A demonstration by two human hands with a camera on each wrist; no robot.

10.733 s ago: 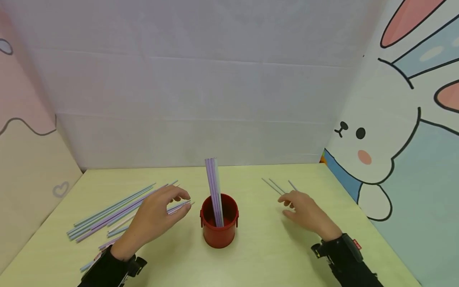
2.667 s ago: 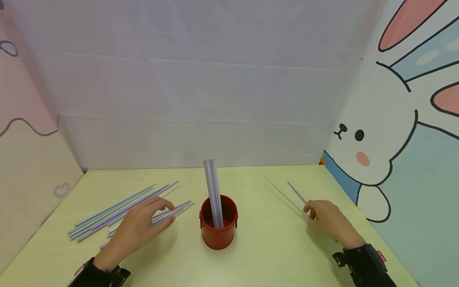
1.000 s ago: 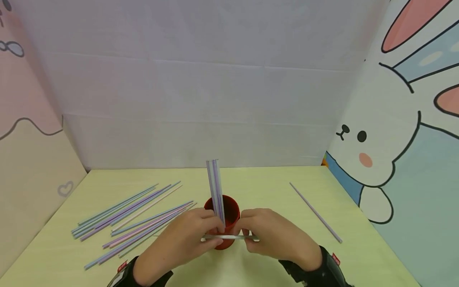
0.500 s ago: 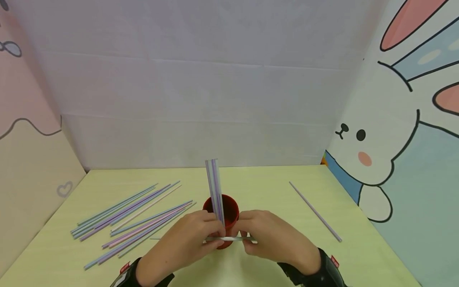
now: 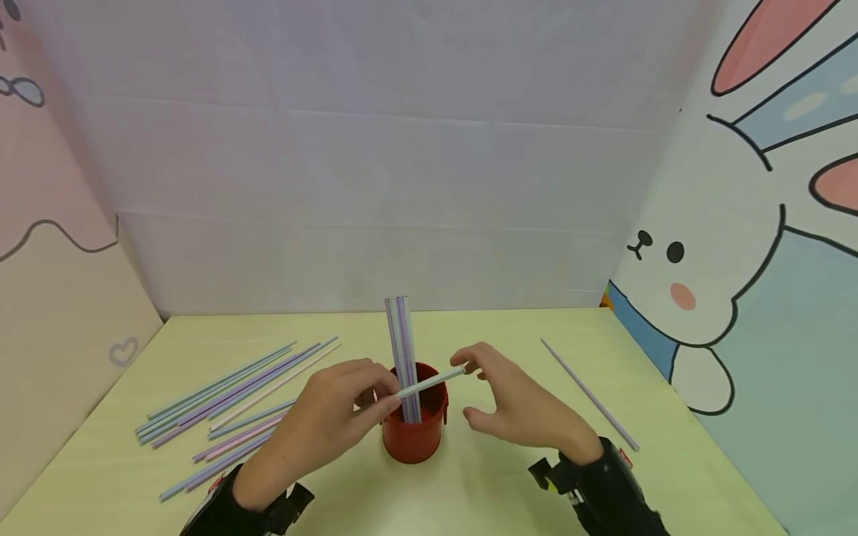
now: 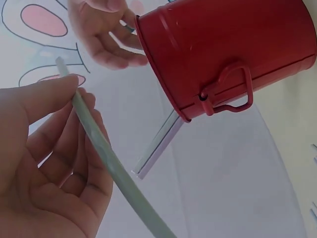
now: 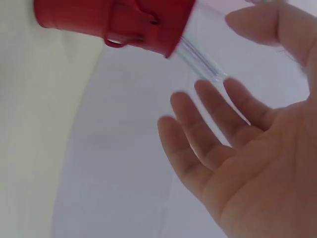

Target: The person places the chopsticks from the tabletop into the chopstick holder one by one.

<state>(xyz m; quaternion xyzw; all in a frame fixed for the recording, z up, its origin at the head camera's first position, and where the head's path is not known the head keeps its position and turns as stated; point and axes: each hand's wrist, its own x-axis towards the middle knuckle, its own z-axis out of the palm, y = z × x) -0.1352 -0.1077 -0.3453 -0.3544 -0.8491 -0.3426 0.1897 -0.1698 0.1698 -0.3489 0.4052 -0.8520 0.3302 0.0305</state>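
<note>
My left hand (image 5: 335, 406) pinches a pale green straw (image 6: 106, 153) between thumb and fingertips. The straw slants up to the right, across the front of the upright bundle of straws (image 5: 401, 335). This purple and pale bundle stands in a red bucket (image 5: 412, 445) with small side handles. To the right of the bucket, my right hand (image 5: 519, 402) has its fingers spread and thumb apart. The straw's far end overlaps its fingertips in the head view. In the right wrist view the palm holds nothing.
Several pastel straws (image 5: 234, 387) lie in loose groups on the pale yellow table (image 5: 469, 499), left of the bucket. A single purple straw (image 5: 590, 394) lies at the right. A white backdrop (image 5: 375, 186) rises behind, and printed panels stand at both sides.
The right hand took a straw from the right side, leaving one there. Both hands then held it level before the bucket. Now the left hand has raised and tilted it; the right hand has opened.
</note>
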